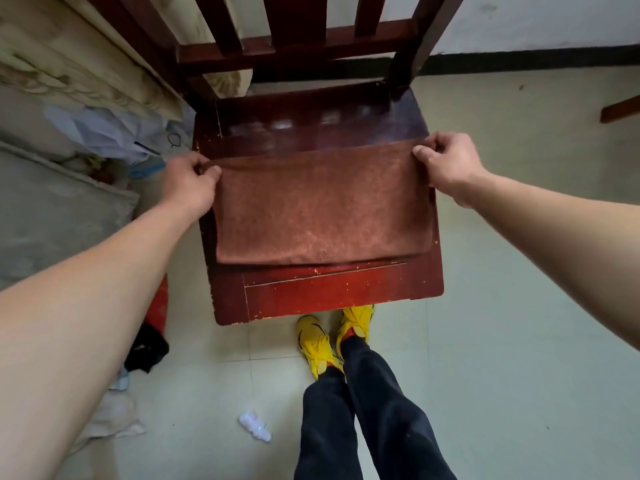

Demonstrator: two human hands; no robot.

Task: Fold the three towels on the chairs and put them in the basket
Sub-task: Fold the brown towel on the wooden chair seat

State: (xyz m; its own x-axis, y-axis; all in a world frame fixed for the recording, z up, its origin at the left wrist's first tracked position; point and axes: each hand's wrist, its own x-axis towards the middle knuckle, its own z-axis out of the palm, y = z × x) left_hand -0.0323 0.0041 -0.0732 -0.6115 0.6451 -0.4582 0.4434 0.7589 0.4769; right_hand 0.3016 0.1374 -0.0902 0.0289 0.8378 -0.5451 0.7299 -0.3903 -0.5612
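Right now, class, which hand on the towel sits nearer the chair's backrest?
The right hand: it pinches a corner of the brown towel farther up the seat, nearer the backrest, than the left hand does.

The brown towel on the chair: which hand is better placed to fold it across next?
Right, only slightly. Both hands pinch a far corner of the towel, but open floor lies beside the right hand, while clutter crowds the left hand beside the chair.

Plain rust-brown terry towel (322, 209) on glossy dark red wooden chair (346, 292), paint chipped pale along edges. In front of chair: yellow shoes (313, 341), dark navy trousers (381, 410), pale greenish floor tiles (502, 306).
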